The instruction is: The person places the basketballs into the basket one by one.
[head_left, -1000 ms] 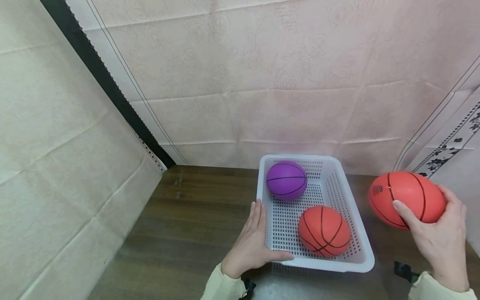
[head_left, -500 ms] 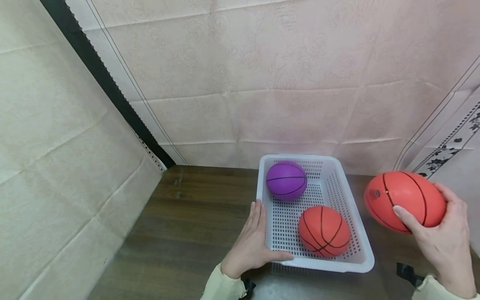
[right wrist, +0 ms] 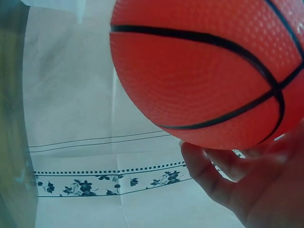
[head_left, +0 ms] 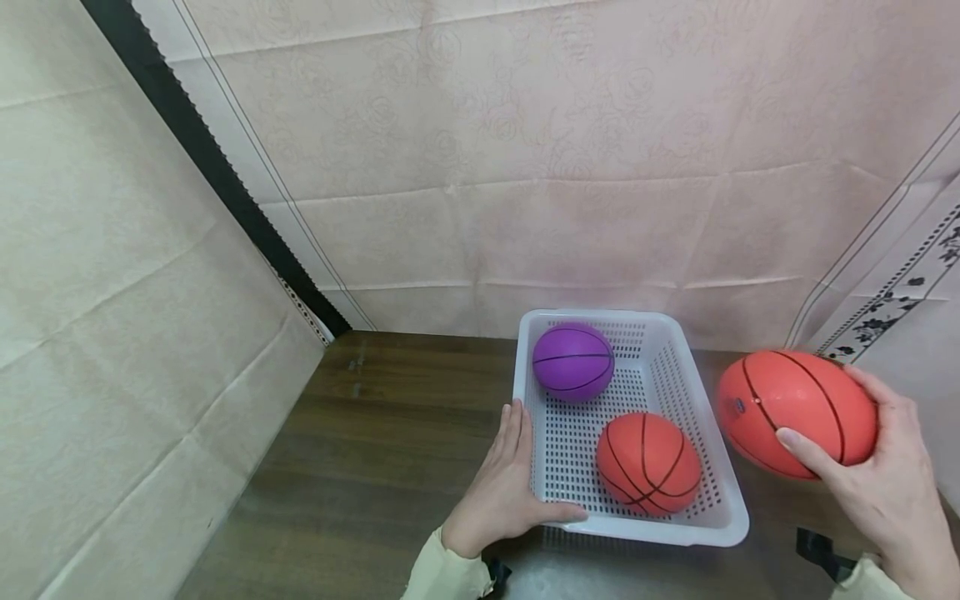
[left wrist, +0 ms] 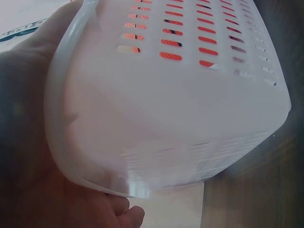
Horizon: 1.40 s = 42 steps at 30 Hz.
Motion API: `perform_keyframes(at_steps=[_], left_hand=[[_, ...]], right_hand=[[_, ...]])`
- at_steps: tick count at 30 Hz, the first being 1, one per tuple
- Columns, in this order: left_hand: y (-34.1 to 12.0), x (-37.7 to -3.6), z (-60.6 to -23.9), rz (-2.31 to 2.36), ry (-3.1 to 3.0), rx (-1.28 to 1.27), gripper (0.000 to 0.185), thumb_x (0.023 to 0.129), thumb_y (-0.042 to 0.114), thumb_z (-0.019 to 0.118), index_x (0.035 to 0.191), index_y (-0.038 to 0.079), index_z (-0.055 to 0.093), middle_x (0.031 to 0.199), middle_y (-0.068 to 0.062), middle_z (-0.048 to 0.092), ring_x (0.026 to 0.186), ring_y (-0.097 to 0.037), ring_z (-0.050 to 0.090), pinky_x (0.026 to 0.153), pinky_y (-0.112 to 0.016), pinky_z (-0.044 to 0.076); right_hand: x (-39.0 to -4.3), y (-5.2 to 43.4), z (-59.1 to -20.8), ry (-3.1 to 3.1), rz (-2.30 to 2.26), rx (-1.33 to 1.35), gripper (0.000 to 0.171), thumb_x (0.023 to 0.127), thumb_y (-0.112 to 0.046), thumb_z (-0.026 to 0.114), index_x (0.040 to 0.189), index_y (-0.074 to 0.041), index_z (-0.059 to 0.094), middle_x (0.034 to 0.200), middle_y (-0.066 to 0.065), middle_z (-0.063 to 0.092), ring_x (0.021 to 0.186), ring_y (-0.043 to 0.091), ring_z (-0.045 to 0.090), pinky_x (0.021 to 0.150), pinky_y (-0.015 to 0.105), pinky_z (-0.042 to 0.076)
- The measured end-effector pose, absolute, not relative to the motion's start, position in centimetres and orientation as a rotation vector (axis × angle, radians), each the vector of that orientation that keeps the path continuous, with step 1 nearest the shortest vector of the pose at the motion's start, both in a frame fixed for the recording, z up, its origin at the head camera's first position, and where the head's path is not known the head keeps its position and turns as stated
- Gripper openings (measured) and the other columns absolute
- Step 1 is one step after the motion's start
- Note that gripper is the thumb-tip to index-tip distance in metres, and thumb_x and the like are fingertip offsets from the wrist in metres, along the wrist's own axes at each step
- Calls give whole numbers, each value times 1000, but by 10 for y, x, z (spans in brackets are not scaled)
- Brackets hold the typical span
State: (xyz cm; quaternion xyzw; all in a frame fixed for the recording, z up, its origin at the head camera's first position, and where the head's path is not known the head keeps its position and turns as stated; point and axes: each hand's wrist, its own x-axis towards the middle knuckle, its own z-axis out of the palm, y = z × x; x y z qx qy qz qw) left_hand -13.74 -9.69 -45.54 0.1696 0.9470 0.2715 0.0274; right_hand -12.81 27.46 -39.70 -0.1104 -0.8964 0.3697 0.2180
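A white perforated plastic basket point(head_left: 720, 467) stands on the table, with a purple toy basketball point(head_left: 573, 362) at its back left and a red toy basketball point(head_left: 648, 463) near its front. My left hand point(head_left: 504, 487) lies against the basket's front left corner, fingers straight along the left side, thumb over the front rim. Through the basket's slots, the left wrist view shows red. To the right of the basket, my right hand point(head_left: 877, 475) grips a second, larger red basketball point(head_left: 798, 412), thumb on its near side. In the right wrist view its fingers point(right wrist: 204, 171) curl under the ball point(right wrist: 204, 80).
The brown wooden table point(head_left: 390, 467) extends left of the basket. Pale cloth walls point(head_left: 525, 167) rise behind and at the sides; the right one has a floral border point(head_left: 885, 308). A black strap point(head_left: 821, 550) shows by the right wrist.
My right hand and the larger red basketball have shifted a little left and nearer, closer to the basket's right rim. The ball has turned slightly. The left hand and the basket stay put.
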Motion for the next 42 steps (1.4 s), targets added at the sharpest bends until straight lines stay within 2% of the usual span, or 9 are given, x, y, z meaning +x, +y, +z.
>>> perform_keyframes(at_steps=[2,3,4,5,8,11,21,33,42], left_hand=[[-97,-137,-455,837,2924,524,138,55,88,55,150,5,-1,156,-9,-14,141,-21,-14,111,-45,14],[-97,-137,-455,836,2924,523,138,55,88,55,150,6,-2,156,-8,-14,141,-20,-14,111,-44,14],[-97,-137,-455,835,2925,521,138,55,88,55,150,6,-2,156,-8,-14,141,-20,-14,111,-44,14],[-97,-138,-455,834,2925,519,138,55,88,55,151,6,-2,156,-8,-14,141,-19,-15,111,-44,14],[-97,-138,-455,831,2921,512,138,54,88,55,150,8,-3,156,-7,-15,140,-17,-17,111,-43,13],[-97,-138,-456,832,2920,507,138,54,88,55,150,9,-5,157,-7,-15,140,-16,-17,111,-43,13],[-96,-139,-456,838,2906,491,138,53,89,54,150,13,-8,157,-4,-15,141,-17,-15,111,-43,13],[-97,-139,-457,841,2908,499,137,53,89,54,149,15,-10,156,-4,-17,140,-16,-17,111,-44,14],[-97,-138,-456,868,2905,511,137,54,87,57,150,13,-7,157,-5,-15,142,-21,-13,110,-46,17]], right_hand=[[-127,274,-396,-2509,1017,-255,98,72,-28,82,150,-30,23,139,18,29,109,42,35,57,13,33],[-126,273,-395,-2516,1021,-225,98,71,-28,83,150,-29,24,138,18,30,109,39,35,57,13,33],[-125,272,-395,-2516,1030,-190,98,70,-26,84,149,-29,25,136,18,31,109,33,36,57,12,34],[-125,272,-395,-2519,1032,-161,99,69,-25,85,149,-29,26,134,17,32,107,27,36,55,9,29],[-123,269,-394,-2524,1062,-53,99,68,-21,86,148,-29,29,130,16,33,97,7,35,55,7,34],[-122,266,-393,-2554,1075,23,99,68,-20,86,148,-29,28,127,15,35,90,-1,35,54,9,39],[-118,263,-390,-2670,1052,68,96,71,-29,84,148,-27,27,127,17,37,87,-1,36,52,19,43],[-113,258,-384,-2729,1076,154,92,72,-28,83,146,-33,29,124,5,39,89,-3,42,56,20,45],[-111,251,-382,-2730,1137,242,90,71,-21,83,144,-34,33,121,-9,41,91,-1,48,60,23,48]])
